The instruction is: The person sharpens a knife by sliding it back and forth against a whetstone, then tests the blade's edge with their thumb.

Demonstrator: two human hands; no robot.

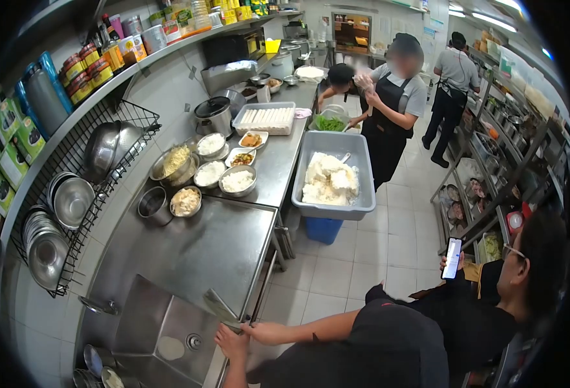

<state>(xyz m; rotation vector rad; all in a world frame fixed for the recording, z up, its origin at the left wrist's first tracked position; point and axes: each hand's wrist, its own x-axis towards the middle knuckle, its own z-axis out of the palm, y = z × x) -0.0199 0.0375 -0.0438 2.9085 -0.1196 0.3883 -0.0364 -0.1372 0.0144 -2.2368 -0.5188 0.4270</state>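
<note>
At the front edge of the sink, my left hand (232, 343) and my right hand (265, 333) come together at the lower end of a broad-bladed knife (220, 306), which looks like a cleaver. Its flat blade points up and away to the left, over the counter's edge. My fingers are curled closed around its lower end, and they hide most of the handle. Just left of my hands lies the steel sink (144, 317), with a pale round thing (171, 348) near its drain (194, 341).
Several bowls of food, including shredded cheese (176, 161), stand farther along the steel counter (188, 246). A grey tub (333, 210) sits on a blue bin (324, 231). Close on my right, a person holds a phone (452, 257). Other people stand in the aisle beside shelving (485, 161).
</note>
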